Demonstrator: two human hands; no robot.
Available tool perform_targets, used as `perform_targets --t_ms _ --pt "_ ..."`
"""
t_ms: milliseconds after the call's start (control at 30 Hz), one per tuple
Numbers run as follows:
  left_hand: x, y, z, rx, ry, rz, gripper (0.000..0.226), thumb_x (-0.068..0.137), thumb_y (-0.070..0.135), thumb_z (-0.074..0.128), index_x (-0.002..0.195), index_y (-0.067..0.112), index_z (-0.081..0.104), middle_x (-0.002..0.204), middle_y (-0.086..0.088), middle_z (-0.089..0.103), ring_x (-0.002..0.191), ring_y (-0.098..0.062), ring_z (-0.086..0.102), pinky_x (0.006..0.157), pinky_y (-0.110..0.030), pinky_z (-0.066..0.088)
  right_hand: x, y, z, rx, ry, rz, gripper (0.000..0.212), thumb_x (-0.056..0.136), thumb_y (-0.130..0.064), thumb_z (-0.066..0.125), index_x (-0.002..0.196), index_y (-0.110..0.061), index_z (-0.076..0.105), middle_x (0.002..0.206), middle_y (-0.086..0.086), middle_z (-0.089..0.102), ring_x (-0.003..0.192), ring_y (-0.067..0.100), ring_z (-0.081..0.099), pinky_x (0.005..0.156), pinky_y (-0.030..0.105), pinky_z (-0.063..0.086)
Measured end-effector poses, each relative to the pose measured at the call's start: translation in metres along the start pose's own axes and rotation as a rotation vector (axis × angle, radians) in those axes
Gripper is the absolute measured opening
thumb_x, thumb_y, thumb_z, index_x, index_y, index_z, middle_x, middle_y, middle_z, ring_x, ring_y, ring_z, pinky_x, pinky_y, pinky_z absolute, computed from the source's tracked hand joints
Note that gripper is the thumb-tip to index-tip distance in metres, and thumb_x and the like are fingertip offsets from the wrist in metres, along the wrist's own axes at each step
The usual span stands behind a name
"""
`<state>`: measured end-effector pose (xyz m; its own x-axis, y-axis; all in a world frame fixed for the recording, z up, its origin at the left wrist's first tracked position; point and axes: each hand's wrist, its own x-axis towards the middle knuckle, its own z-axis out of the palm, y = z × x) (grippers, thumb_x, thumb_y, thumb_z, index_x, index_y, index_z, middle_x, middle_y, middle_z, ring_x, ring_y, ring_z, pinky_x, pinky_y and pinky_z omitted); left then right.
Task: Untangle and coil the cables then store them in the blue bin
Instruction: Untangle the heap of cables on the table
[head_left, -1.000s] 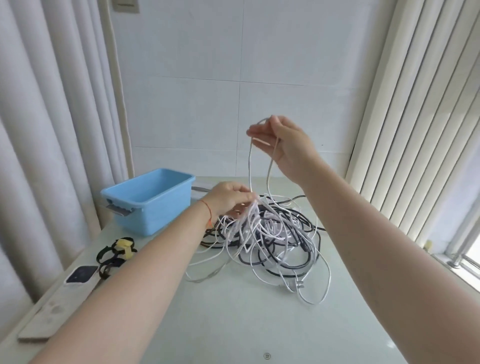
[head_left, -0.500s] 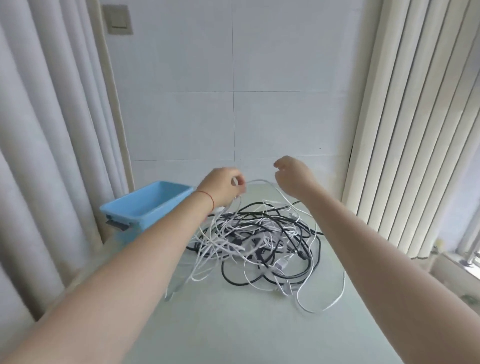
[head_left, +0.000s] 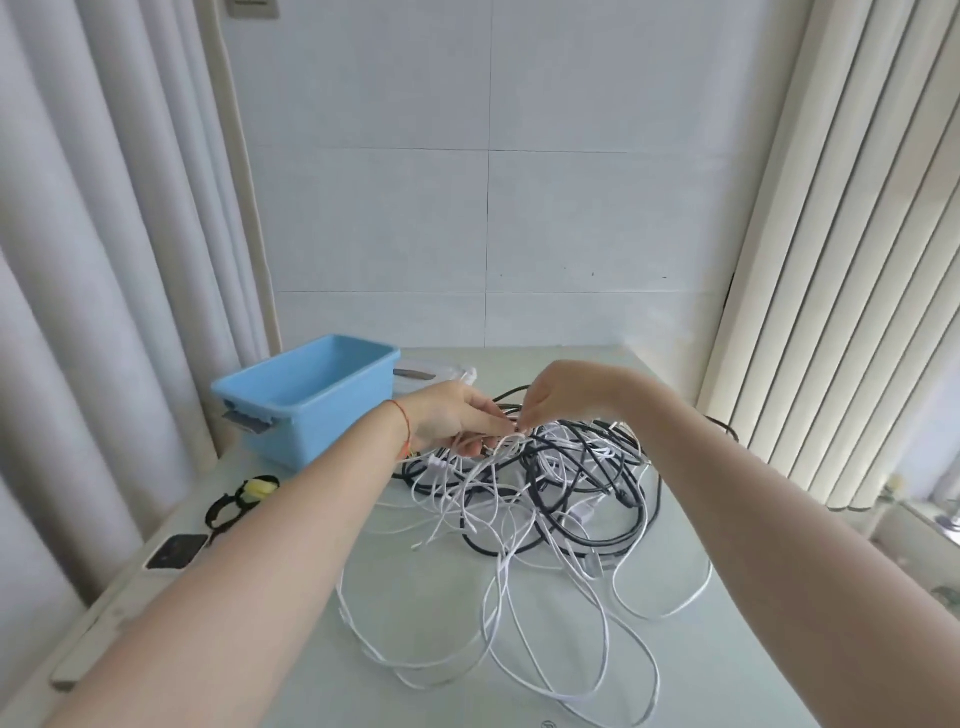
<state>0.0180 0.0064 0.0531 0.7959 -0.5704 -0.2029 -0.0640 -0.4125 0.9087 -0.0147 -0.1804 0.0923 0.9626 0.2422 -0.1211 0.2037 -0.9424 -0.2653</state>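
Right now both hands meet over the cables (head_left: 545, 499), just right of the bin (head_left: 311, 395): left hand (head_left: 457, 421) and right hand (head_left: 561, 400) each pinch white strands. Pulling hard could tighten knots or drag loops off the table (head_left: 415, 623).

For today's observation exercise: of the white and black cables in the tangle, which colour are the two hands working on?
A white cable: both the left hand and the right hand pinch white strands atop the pile, while the black cables lie untouched beneath.
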Motion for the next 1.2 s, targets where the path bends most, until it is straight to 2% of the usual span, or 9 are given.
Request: perform_targets --t_ms 167,333,433,567,733,800,900,1033,1200 --pt "0.003 0.004 -0.012 0.152 0.481 0.195 0.017 0.094 0.026 0.064 0.082 0.015 0.063 0.066 0.005 0.069 0.059 -0.007 0.063 0.076 -0.032 0.054 0.011 0.001 -0.005 0.144 0.273 0.072 0.021 0.098 -0.025 0.055 0.091 -0.013 0.070 0.070 -0.001 0.054 0.077 0.022 0.052 0.061 0.027 0.037" --pt "0.013 0.019 -0.045 -0.595 0.960 0.374 0.020 0.100 0.020 0.050 0.082 0.013 0.053 0.060 -0.002 0.059 0.050 -0.018 0.058 0.057 -0.030 0.053 0.016 0.002 -0.002 0.238 0.321 0.124 0.024 0.102 -0.018 0.047 0.100 -0.005 0.067 0.072 -0.002 0.055 0.062 0.015 0.047 0.051 0.024 0.034" --pt "0.015 0.013 -0.054 -0.323 1.171 0.280 0.020 0.092 0.027 0.057 0.078 0.012 0.057 0.071 -0.005 0.056 0.070 -0.025 0.051 0.066 -0.028 0.040 0.021 0.005 -0.003 0.360 0.588 0.248 0.029 0.105 -0.016 0.038 0.117 0.003 0.057 0.098 0.013 0.061 0.081 0.027 0.054 0.064 0.030 0.033" --pt "0.014 -0.020 -0.046 0.100 1.078 0.053 0.024 0.092 0.023 0.055 0.071 0.011 0.057 0.077 -0.018 0.062 0.078 -0.031 0.053 0.068 -0.031 0.036 0.019 0.016 -0.011 0.627 0.957 0.341 0.030 0.107 -0.018 0.031 0.120 0.004 0.047 0.124 0.020 0.055 0.103 0.030 0.050 0.073 0.027 0.027" --pt "0.013 -0.050 -0.058 0.497 0.775 -0.374 0.019 0.087 0.014 0.050 0.100 0.008 0.061 0.108 -0.011 0.064 0.102 -0.035 0.059 0.083 -0.034 0.047 0.023 0.027 -0.015 0.720 0.896 0.358 0.030 0.106 -0.020 0.034 0.120 0.002 0.050 0.115 0.017 0.058 0.104 0.031 0.058 0.081 0.034 0.040" --pt "0.018 -0.045 -0.049 0.530 0.689 -0.260 0.031 0.088 0.014 0.048 0.114 0.013 0.065 0.126 -0.008 0.062 0.118 -0.031 0.056 0.099 -0.034 0.045 0.026 0.025 -0.014 0.803 0.757 0.273 0.026 0.105 -0.017 0.037 0.115 0.001 0.053 0.093 0.012 0.063 0.077 0.023 0.063 0.069 0.034 0.047" --pt "0.020 -0.013 -0.023 0.144 0.501 0.100 0.031 0.097 0.025 0.053 0.125 0.021 0.066 0.131 0.004 0.061 0.123 -0.015 0.053 0.106 -0.029 0.037 0.027 0.009 -0.008 0.965 0.537 0.117 0.018 0.104 -0.009 0.037 0.108 0.000 0.052 0.077 0.006 0.064 0.063 0.017 0.062 0.061 0.028 0.049" --pt "0.027 0.004 -0.001 0.101 0.349 0.199 0.018 0.096 0.024 0.060 0.111 0.018 0.068 0.093 0.002 0.068 0.086 -0.011 0.063 0.081 -0.026 0.048 0.027 -0.005 -0.008 1.193 0.482 -0.026 0.016 0.105 -0.007 0.034 0.094 -0.006 0.046 0.076 0.011 0.068 0.061 0.022 0.067 0.058 0.029 0.053" --pt "0.028 -0.012 -0.003 -0.158 0.335 0.203 0.015 0.090 0.023 0.070 0.095 0.009 0.072 0.068 0.000 0.062 0.045 -0.008 0.042 0.045 -0.017 0.038 0.028 0.013 -0.016 1.280 0.825 0.112 0.017 0.104 -0.009 0.031 0.098 -0.006 0.046 0.071 0.008 0.061 0.047 0.013 0.062 0.051 0.027 0.054"
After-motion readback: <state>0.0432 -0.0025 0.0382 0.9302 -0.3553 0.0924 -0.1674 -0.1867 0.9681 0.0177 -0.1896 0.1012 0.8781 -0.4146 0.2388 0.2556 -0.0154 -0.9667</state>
